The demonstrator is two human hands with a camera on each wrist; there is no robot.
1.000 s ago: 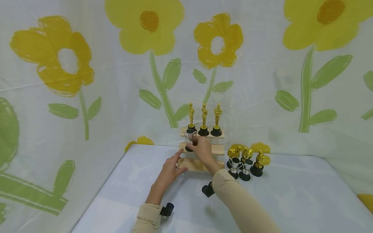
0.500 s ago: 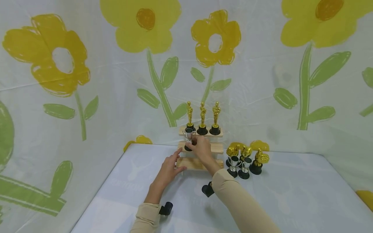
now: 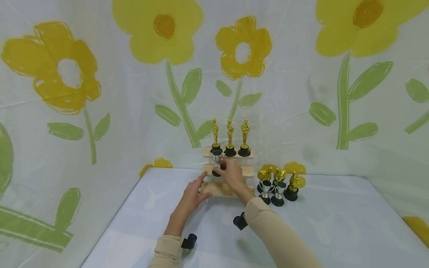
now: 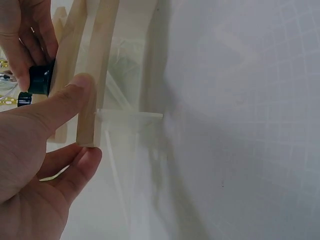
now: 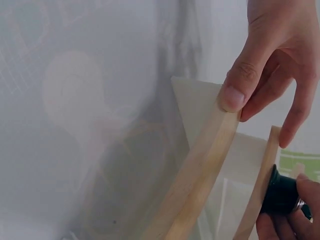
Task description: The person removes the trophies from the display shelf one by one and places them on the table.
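Note:
A small silver trophy cup (image 3: 217, 156) on a black base is at the left end of the middle tier of a three-tier wooden display stand (image 3: 219, 189). My right hand (image 3: 232, 173) pinches the cup low down. In the left wrist view, its black base (image 4: 40, 79) sits right at the middle board. My left hand (image 3: 193, 193) holds the left end of the bottom board, thumb on the front edge and fingers round the end, as the right wrist view shows with the wooden board (image 5: 205, 182). One left finger reaches up to the middle board.
Three gold figure statuettes (image 3: 230, 133) on black bases line the top tier. To the stand's right, on the white table (image 3: 321, 219), stand two silver cups (image 3: 278, 192) and several gold trophies (image 3: 296, 183). A flower-patterned cloth (image 3: 285, 104) hangs behind.
The head view has shifted slightly. Both hands keep their places at the stand, and the silver trophy cup stays at the left of the middle tier.

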